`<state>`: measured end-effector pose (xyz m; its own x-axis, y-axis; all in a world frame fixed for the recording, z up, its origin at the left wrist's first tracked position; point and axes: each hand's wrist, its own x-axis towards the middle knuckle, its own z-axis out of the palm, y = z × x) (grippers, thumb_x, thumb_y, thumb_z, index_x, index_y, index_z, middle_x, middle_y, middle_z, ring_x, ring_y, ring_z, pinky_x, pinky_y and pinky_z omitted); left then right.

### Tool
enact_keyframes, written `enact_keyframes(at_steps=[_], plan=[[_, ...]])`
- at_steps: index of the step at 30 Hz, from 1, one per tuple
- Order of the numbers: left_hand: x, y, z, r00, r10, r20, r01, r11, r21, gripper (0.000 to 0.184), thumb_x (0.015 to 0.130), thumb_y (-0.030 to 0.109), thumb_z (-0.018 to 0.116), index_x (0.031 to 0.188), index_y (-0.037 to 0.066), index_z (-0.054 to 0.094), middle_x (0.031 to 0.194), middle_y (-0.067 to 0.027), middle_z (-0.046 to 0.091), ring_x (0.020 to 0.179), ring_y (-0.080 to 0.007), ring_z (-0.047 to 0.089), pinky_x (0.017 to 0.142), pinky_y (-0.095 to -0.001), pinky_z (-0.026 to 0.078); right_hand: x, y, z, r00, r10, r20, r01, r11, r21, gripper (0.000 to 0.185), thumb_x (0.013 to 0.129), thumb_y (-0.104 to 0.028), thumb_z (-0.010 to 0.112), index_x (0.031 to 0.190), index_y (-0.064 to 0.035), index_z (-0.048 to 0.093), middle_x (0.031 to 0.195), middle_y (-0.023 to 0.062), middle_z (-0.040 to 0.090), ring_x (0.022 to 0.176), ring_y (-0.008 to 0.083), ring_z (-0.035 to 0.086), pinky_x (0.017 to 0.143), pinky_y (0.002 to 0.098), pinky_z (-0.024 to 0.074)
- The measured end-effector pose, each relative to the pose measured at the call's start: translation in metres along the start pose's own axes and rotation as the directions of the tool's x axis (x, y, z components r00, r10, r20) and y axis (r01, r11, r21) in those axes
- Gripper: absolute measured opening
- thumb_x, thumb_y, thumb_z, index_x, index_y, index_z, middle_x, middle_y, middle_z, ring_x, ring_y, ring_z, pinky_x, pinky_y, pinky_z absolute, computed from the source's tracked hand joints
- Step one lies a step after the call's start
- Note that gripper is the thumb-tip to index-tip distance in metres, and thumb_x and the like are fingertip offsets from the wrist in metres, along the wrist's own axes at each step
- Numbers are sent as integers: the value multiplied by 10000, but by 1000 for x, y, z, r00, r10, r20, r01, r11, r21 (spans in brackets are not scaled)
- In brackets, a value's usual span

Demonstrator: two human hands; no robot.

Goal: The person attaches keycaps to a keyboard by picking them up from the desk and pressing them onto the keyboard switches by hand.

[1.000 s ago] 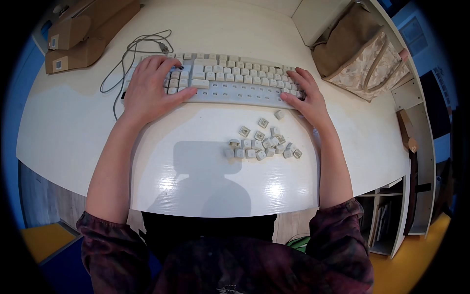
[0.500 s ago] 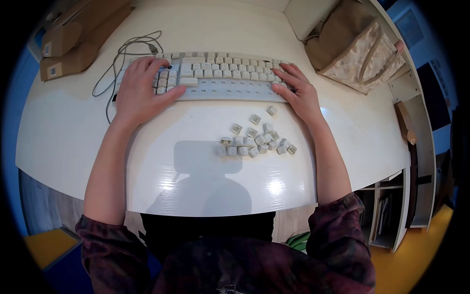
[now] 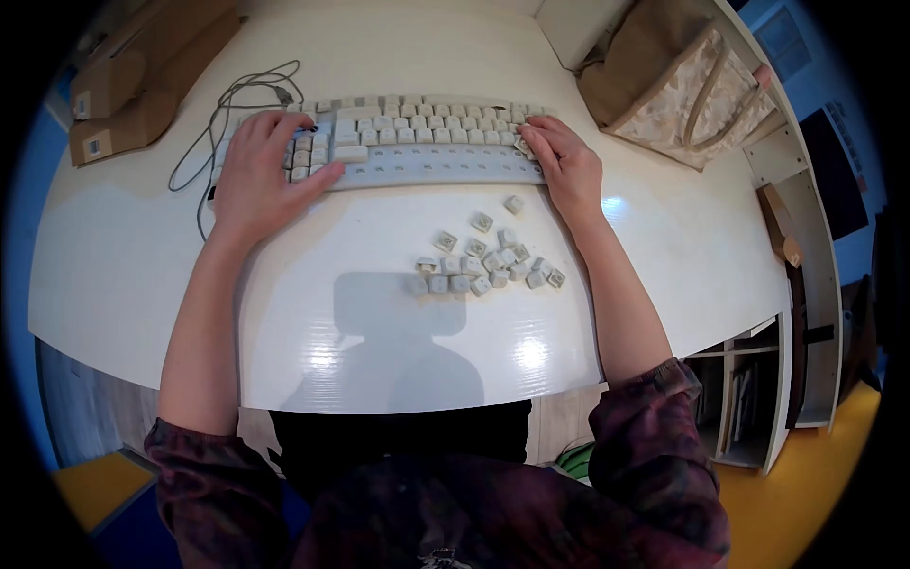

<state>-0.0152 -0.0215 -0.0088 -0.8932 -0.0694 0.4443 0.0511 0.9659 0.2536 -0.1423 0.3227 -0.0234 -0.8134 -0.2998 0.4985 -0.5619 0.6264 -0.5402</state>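
Note:
A pale keyboard (image 3: 417, 173) lies across the desk, its cable-side end at the left. The two rows nearest me are bare of keycaps over much of their length. My left hand (image 3: 261, 180) rests over the keyboard's left end, fingers on the keys and thumb stretched apart near the front edge. At the right end, my right hand (image 3: 567, 166) pinches a keycap (image 3: 522, 145) between thumb and fingers, just over the keyboard. Loose keycaps (image 3: 471, 266) lie scattered on the desk in front, some upside down with their hollow undersides showing.
A grey cable (image 3: 226, 104) coils on the desk behind my left hand. Brown cardboard (image 3: 128, 95) stands at the far left. A brown and patterned bag (image 3: 692, 95) sits at the back right. Shelves (image 3: 749, 379) are below the desk at the right.
My right hand has closed its thumb and fingers on a keycap at the keyboard's right end and lifted it off. The left hand stays on the keyboard. The view has shifted slightly.

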Motion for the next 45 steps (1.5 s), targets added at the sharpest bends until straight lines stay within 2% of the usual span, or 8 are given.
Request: enact_keyframes(at_steps=[7,13,17,20,23,26,31,45], plan=[[-1,0,-1,1000,-12,-15,12,1000,-16,550,782,447,769,1206,129,623,1239,-103,584,1219,-297,529,1017,-412,447,1,-9,-4,929,-368,-31,347,899,-266,163,882,-233,726,929,-87,781,1089,39,731,1238,315,556,1017,410,451],[-1,0,0,1000,-15,-10,15,1000,3,560,778,456,775,1213,139,622,1258,-96,575,1232,-295,522,1024,-415,445,-3,-21,-9,940,-334,74,323,938,126,89,834,-116,742,878,-41,764,1064,44,730,1213,306,567,1039,425,426],[-1,1,-1,1000,-23,-13,23,1000,5,562,777,459,775,1212,139,621,1254,-96,573,1234,-293,519,1026,-415,444,-6,-38,-10,877,-433,209,410,901,145,87,855,-97,702,866,-23,745,1063,37,732,1183,299,578,1030,418,429],[1,0,-2,1000,-16,11,16,1000,24,562,778,463,773,1209,138,619,1246,-95,576,1229,-289,522,1019,-413,447,-6,-31,-13,922,-335,192,293,931,215,135,905,-121,667,888,-6,736,1043,63,725,1181,277,580,1014,393,439],[0,-2,0,1000,-11,-3,11,1000,20,561,777,466,772,1204,135,619,1239,-94,580,1222,-287,524,1012,-410,450,0,-14,-23,998,53,35,-62,931,360,190,946,-166,650,944,11,719,1053,90,707,1181,251,580,991,349,454],[0,-2,0,1000,-9,-9,9,1000,18,562,776,466,773,1202,134,620,1232,-93,583,1219,-287,527,1007,-407,452,5,16,-21,997,73,-16,-65,955,291,223,966,-185,638,1053,11,701,1164,122,656,1180,236,579,977,315,463],[0,-1,0,1000,-11,-11,11,1000,19,553,779,454,772,1202,131,622,1240,-97,582,1220,-291,528,1009,-407,452,1,2,-16,980,140,141,-143,990,9,811,761,-521,791,1381,-49,566,1537,168,423,1341,316,509,1095,383,418],[1,0,-1,999,-44,15,44,999,6,559,769,424,774,1221,132,622,1244,-88,590,1223,-283,533,1009,-407,454,1,2,-15,973,149,178,-152,988,2,571,850,-448,736,1321,-135,651,1513,154,472,1298,312,553,1046,380,463]])
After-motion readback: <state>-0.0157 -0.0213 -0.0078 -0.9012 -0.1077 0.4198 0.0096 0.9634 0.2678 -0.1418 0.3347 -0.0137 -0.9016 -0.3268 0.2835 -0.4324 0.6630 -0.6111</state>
